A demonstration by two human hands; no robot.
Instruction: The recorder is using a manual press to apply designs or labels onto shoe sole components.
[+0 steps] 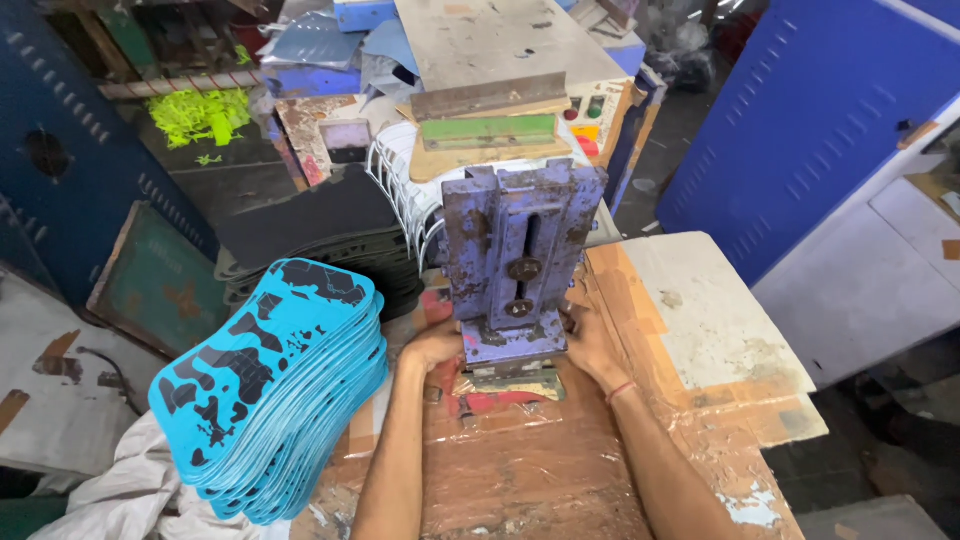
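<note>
Both hands, left hand (pixel 432 345) and right hand (pixel 590 345), reached under the rusty purple metal press head (pixel 515 265); fingers were hidden, so their grip could not be told.

Both hands, left hand (pixel 432 345) and right hand (pixel 590 345), flank purple press (pixel 520 260).

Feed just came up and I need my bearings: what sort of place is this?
Likely a small factory workshop, perhaps for footwear parts: a worn purple press head on a taped-up bench, a stack of blue sole-shaped sheets, and blue metal cabinets.
</note>
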